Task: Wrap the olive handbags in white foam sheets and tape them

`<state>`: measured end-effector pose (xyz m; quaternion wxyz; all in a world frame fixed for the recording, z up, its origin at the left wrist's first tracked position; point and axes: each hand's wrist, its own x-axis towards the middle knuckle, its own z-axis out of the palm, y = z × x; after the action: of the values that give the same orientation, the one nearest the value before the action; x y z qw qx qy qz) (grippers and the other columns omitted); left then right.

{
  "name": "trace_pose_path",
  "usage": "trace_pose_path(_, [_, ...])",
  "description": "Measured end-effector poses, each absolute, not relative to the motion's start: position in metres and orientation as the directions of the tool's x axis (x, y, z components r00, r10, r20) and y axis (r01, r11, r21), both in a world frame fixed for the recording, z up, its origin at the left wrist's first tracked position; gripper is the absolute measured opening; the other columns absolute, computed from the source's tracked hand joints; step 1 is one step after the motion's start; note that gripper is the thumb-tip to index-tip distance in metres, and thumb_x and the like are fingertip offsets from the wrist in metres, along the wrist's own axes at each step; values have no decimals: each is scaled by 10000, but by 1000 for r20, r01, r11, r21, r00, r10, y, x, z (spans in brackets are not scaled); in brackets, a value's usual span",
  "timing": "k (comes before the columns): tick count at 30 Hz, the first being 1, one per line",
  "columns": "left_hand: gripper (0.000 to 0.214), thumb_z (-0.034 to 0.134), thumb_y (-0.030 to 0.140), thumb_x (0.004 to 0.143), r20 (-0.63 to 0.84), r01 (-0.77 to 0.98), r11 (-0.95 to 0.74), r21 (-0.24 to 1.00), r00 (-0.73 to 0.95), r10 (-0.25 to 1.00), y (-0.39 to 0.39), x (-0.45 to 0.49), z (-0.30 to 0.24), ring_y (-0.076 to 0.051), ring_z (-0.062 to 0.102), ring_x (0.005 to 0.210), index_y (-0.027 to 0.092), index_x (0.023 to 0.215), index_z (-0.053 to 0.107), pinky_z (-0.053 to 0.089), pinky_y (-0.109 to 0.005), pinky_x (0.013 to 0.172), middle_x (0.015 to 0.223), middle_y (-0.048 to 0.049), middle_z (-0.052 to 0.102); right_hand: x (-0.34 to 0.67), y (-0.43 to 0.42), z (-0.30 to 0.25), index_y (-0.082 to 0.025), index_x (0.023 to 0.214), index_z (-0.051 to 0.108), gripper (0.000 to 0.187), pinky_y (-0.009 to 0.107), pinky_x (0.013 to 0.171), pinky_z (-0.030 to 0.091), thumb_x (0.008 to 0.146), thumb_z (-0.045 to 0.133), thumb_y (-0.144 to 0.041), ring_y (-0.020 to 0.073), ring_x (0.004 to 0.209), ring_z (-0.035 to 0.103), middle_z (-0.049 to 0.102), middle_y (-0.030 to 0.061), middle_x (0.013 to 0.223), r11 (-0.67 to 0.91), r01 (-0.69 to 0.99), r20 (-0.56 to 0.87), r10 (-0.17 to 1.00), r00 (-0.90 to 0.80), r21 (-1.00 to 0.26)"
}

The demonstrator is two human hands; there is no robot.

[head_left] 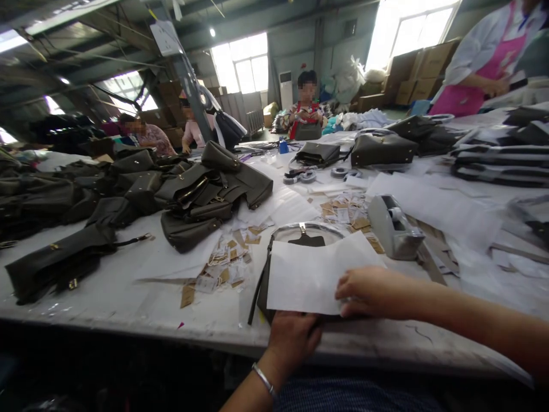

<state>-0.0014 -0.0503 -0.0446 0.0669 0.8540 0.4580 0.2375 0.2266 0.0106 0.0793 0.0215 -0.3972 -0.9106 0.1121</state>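
Observation:
A dark olive handbag (pixel 265 286) lies at the table's front edge, its wrapped handle (pixel 283 230) arching away from me. A white sheet (pixel 309 277) covers most of it. My right hand (pixel 369 290) pinches the sheet near its lower right corner, fingers curled. At the near edge of the bag, my left hand (pixel 295 336) grips it just below the sheet; its fingertips are partly hidden. A dark strap (pixel 257 289) hangs along the bag's left side. Behind the handle shows a dark tag-like flap (pixel 306 239).
A tape dispenser (pixel 392 229) stands right of the bag. Paper tags (pixel 229 260) lie scattered to the left, with more tags (pixel 345 209) behind. Piled handbags (pixel 214 189) fill the left side; stacked bags (pixel 501 157) stand far right. Several people work across the table.

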Motion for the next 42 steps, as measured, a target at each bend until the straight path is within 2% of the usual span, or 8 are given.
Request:
trace_pose_path(4, [470,670,384,854,325,757,-576,308,485,812,-52,-1,-42,-302,648,1111,382,1316,585,542,-472,949,1246,-33,685,214,28,61,-228,1266,662,408,430,925,499,953,541,-460,299,1055,669,714,137,1152,690,679,5,702,-712,-250])
trace_pose_path(7, [421,643,366,875,347,742,-609,281,513,785,-52,-1,-40,-291,643,1137,369,1295,602,541,-464,971,1250,-24,686,217,31,36,-279,1530,351,726,560,1170,239,907,570,-579,345,1438,326,350,126,1574,782,518,59,570,-820,-346])
trace_pose_path(12, [446,572,414,925,473,743,-643,185,506,721,-53,-2,-52,-335,584,1233,278,1350,578,497,-517,1035,1373,-99,599,227,27,8,-303,1579,152,830,592,1204,73,913,543,-607,332,1505,125,148,89,1643,811,403,15,451,-892,-424])
trace_pose_path(22, [402,567,376,932,338,754,-618,224,535,775,-59,-6,-39,-317,618,1187,292,1324,598,492,-503,1042,1341,-87,628,219,31,9,-327,1556,253,756,619,1188,91,911,588,-533,341,1498,147,209,95,1629,841,357,64,416,-907,-407])
trace_pose_path(26, [239,546,271,934,193,725,-559,403,529,826,-77,-12,16,-212,717,851,281,1126,687,593,-328,814,965,-34,753,221,29,6,-343,1548,272,750,604,1193,101,902,609,-522,335,1495,163,211,80,1630,842,349,90,419,-904,-411])
trace_pose_path(31, [218,488,280,989,319,530,-503,683,402,858,-64,5,66,-168,694,935,251,1025,701,550,-277,887,973,-10,746,221,28,3,-313,1536,321,724,591,1203,86,910,574,-574,323,1498,164,239,90,1621,847,347,92,414,-906,-403])
trace_pose_path(37, [431,458,337,1001,331,686,-518,511,399,855,-5,14,9,-232,554,1283,191,1405,484,473,-412,1082,1395,-89,586,222,28,3,-241,1504,399,714,581,1214,76,900,597,-567,307,1494,193,312,132,1590,845,335,135,422,-896,-417])
trace_pose_path(42, [464,396,300,1024,337,719,-517,464,397,854,-2,8,-20,-206,489,1349,212,1479,373,404,-440,1144,1455,-73,531,234,30,-5,-240,1435,484,493,484,1138,385,968,546,-388,257,1337,487,541,111,1432,706,407,319,656,-684,-580])
